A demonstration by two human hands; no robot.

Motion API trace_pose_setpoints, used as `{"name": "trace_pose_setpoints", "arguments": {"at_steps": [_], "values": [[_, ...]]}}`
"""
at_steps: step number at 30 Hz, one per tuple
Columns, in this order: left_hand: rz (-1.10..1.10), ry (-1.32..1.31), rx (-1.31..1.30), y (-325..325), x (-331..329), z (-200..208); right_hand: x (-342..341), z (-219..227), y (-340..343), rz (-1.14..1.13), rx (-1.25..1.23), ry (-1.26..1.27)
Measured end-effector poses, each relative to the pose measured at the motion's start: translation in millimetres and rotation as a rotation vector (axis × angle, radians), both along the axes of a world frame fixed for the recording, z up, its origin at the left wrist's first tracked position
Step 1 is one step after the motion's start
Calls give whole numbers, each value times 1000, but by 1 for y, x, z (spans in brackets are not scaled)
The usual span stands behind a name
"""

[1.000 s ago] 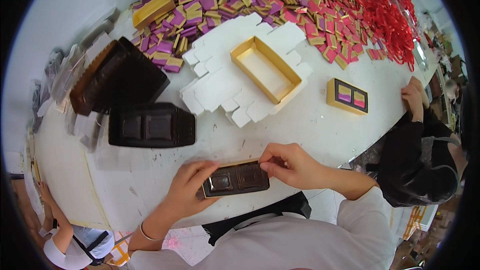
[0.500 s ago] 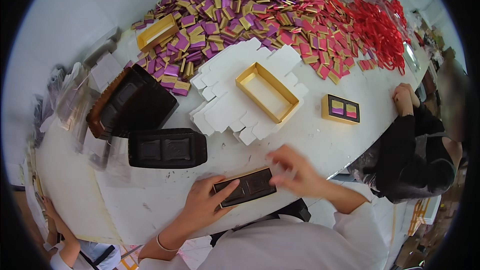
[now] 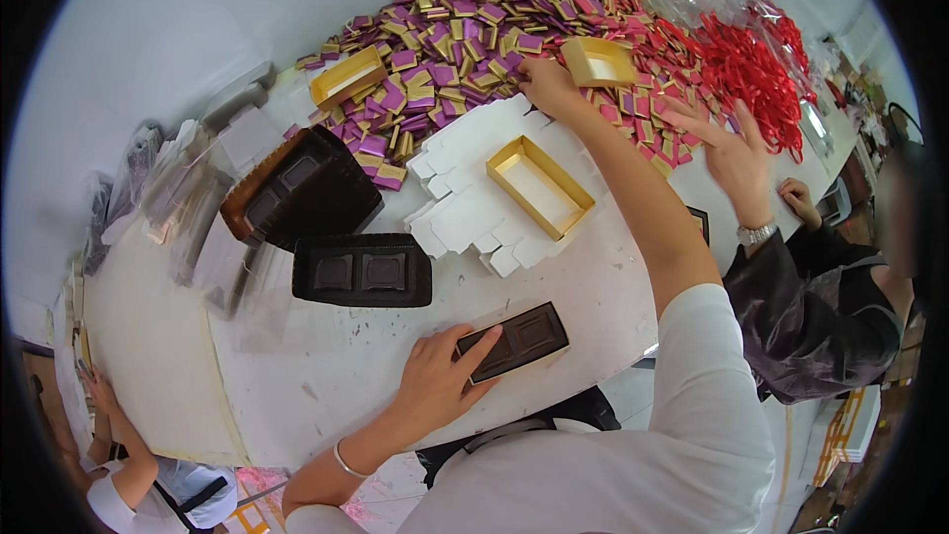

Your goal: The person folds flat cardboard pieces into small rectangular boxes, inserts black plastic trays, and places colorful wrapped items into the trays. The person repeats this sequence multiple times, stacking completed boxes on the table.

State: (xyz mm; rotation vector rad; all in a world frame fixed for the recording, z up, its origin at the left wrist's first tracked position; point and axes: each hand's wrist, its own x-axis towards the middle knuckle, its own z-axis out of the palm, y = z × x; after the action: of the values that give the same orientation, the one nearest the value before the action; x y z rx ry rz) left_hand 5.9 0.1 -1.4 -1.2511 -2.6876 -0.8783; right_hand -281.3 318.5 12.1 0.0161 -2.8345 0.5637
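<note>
Head camera view: a worker's left hand (image 3: 440,381) grips one end of a gold carton (image 3: 524,368) at the near edge of a white worktable (image 3: 297,376), an index finger lying over the dark two-well insert (image 3: 541,332) that lines it. Half a second ago the right hand (image 3: 550,86) was just beside that carton; it is now at the far side of the table, against the heap of purple-and-gold wrapped pieces (image 3: 445,49), its fingertips too hidden to tell whether they have closed on anything. That leaves the left hand alone steadying the carton, whose insert appears seated, with the visible well unfilled; to judge by that, lining is about done and filling has not begun. Also new is a gold tray (image 3: 603,47) on the heap beside the right hand, with a co-worker's hand (image 3: 732,163) spread nearby. Left of centre stand stacked dark inserts (image 3: 362,272); beyond the carton, another empty gold carton (image 3: 557,173) rests on flat white card blanks (image 3: 445,188), and red ribbon (image 3: 751,79) lies tangled at far right.
</note>
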Motion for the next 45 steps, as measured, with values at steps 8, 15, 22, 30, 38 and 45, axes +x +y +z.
{"name": "trace_pose_setpoints", "arguments": {"at_steps": [8,15,22,30,38,45], "values": [[-104,-73,-44,36,-20,-1,-10,-6,-1,76,-232,193],[-35,-242,142,34,-22,-15,149,90,-40,488,-605,114],[-70,-231,173,35,-21,-11,308,7,-75,669,-295,37],[-44,-235,159,33,-20,-13,299,1,-76,631,-391,-96],[-52,-205,143,36,-23,-11,295,13,-74,678,-449,-204],[-51,-197,102,36,-23,-10,191,34,70,-165,-476,127]]}}
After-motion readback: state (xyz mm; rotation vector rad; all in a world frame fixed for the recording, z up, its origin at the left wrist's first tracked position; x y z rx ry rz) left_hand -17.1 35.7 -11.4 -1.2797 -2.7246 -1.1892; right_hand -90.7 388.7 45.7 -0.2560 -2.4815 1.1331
